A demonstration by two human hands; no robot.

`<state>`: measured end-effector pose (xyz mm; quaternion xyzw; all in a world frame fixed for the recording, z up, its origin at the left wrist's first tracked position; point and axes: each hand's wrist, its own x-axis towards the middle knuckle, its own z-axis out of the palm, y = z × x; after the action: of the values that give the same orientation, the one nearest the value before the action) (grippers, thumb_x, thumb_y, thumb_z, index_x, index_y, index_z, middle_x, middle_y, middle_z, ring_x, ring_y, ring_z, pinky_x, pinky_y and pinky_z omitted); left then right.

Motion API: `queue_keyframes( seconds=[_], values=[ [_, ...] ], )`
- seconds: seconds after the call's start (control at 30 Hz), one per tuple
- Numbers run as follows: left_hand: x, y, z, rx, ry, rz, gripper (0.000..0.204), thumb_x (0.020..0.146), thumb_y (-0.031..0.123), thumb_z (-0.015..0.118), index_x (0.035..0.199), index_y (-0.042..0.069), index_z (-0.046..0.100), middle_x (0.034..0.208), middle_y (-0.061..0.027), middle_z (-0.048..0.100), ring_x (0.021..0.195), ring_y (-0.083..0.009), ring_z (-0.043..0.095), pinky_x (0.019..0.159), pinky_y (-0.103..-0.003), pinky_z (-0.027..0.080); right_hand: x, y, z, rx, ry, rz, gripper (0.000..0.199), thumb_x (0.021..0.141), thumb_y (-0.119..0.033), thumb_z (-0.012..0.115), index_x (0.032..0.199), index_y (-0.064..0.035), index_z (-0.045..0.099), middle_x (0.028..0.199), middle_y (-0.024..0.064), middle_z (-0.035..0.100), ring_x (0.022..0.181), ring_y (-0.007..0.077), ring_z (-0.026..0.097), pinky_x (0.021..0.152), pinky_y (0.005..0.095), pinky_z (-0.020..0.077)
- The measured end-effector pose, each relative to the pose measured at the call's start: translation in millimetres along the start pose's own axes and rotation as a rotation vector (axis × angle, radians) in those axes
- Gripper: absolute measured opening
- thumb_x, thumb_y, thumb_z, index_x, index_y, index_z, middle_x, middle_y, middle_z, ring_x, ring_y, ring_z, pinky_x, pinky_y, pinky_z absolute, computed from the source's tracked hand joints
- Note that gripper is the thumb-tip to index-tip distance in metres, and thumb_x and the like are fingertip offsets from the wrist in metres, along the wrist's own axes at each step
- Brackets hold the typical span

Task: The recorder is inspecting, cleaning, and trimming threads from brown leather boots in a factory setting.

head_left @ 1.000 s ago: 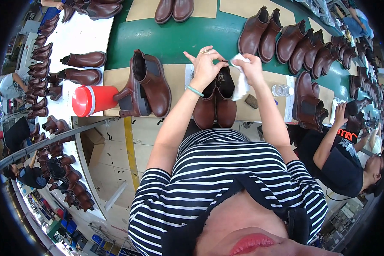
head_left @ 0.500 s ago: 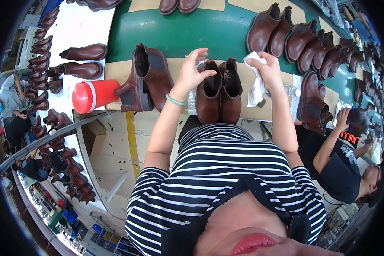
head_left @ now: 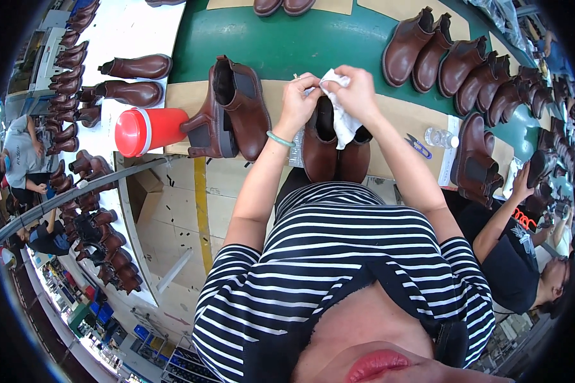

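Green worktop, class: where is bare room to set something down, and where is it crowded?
Bare: the green surface between the far boots and the left hand, and the cardboard between the right hand, blue tool and bottle. Crowded: the right boot row, and between red container and left boots.

Recognisable as a shoe factory or workshop by the pair of brown boots [head_left: 319,157] at the near edge of a green tabletop [head_left: 281,51], the row of similar boots [head_left: 405,50] farther right, the loose boots [head_left: 133,93] on a white tabletop [head_left: 138,32], and co-workers [head_left: 508,265] nearby.
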<state>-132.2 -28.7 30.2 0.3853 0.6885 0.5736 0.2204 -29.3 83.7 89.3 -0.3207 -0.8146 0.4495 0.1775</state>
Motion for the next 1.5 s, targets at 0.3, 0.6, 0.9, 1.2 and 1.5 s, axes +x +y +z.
queue_keyframes(
  seconds=[0.3,0.6,0.9,1.2,1.5],
  values=[
    [-0.2,10.9,1.6,0.012,0.047,0.017,0.011,0.07,0.002,0.072,0.081,0.0,0.07,0.075,-0.0098,0.065,0.073,-0.0217,0.064,0.07,-0.03,0.047,-1.7,4.4,-0.1,0.007,0.093,-0.128,0.028,0.069,-0.014,0.073,0.09,0.0043,0.068,0.085,0.0222,0.067,0.08,0.0347,0.067,0.071,0.0372,0.0515],
    [2.1,3.0,2.8,-0.011,0.014,-0.039,0.011,0.071,-0.001,0.069,0.082,-0.001,0.069,0.074,-0.009,0.064,0.074,-0.0191,0.063,0.07,-0.029,0.047,-3.2,5.7,-4.8,0.02,0.03,-0.126,0.024,0.07,-0.012,0.069,0.089,0.0031,0.066,0.091,0.0208,0.066,0.087,0.0355,0.065,0.078,0.0383,0.051],
    [-28.0,22.3,-33.3,-0.235,0.006,-0.299,0.026,0.082,0.003,0.068,0.108,-0.001,0.063,0.095,-0.0078,0.067,0.086,-0.0143,0.063,0.081,-0.027,0.051,-54.1,70.8,-128.5,0.33,-0.227,0.164,0.019,0.075,-0.013,0.07,0.089,-0.0045,0.06,0.076,-0.0027,0.056,0.07,0.0045,0.052,0.057,0.0206,0.0396],
    [-161.0,-32.1,-25.6,-0.251,0.047,-0.904,0.033,0.091,0.036,0.061,0.079,0.007,0.052,0.078,-0.009,0.063,0.078,-0.0205,0.064,0.069,-0.034,0.053,-216.8,178.1,-101.5,1.0,-0.412,0.842,0.024,0.082,-0.014,0.066,0.101,0.0005,0.062,0.098,0.0144,0.068,0.067,0.0124,0.065,0.039,0.0194,0.0445],
    [-229.7,-30.4,43.2,-0.532,0.273,-1.081,0.057,0.091,0.039,0.06,0.128,0.008,0.03,0.112,-0.0186,0.05,0.103,-0.0318,0.055,0.082,-0.05,0.052,-225.0,198.6,-70.2,1.176,-0.58,0.808,0.028,0.083,-0.017,0.065,0.101,0.0031,0.06,0.089,0.0155,0.067,0.066,0.0159,0.066,0.042,0.0225,0.0466]
  ],
)
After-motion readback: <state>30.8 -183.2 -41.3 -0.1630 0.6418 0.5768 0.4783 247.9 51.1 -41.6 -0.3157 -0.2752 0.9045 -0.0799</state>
